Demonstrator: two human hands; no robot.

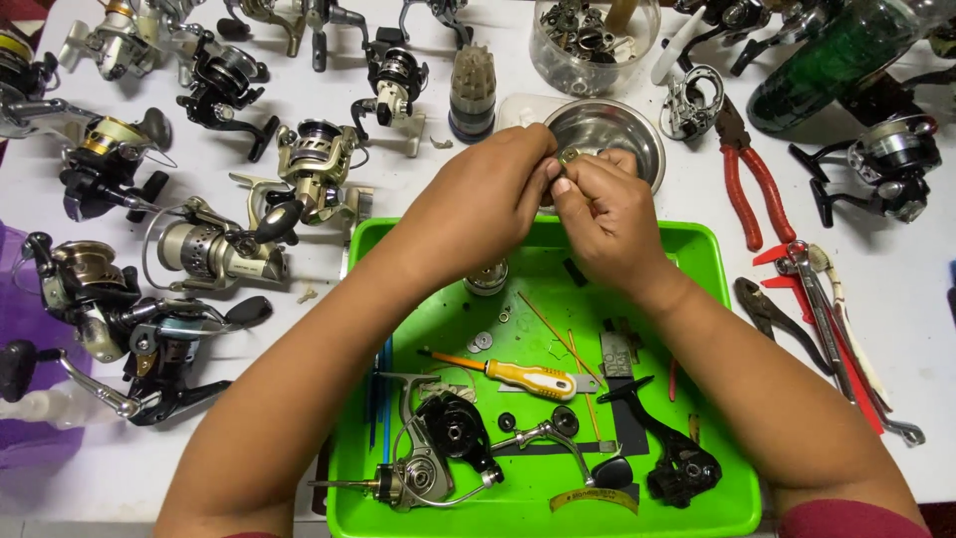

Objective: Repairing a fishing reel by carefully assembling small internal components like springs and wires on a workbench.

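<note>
White table [896, 299] crowded with spinning reels along its left edge and far edge. Green tray [717, 259] at near-centre edge, holding a dismantled reel body [438, 448] at its near-left corner, a black reel handle [667, 448] near its right side, a yellow-handled screwdriver [528, 377] mid-tray, washers and small screws scattered. Steel bowl [607, 130] just beyond the tray's far edge. Red-handled pliers [752, 189] right of the bowl, more hand tools by the table's right edge. Left hand [488, 194] and right hand [607, 214] meet above the tray's far edge, fingertips of both pinched together on a small brass-coloured round part [569, 155], held in front of the bowl.
</note>
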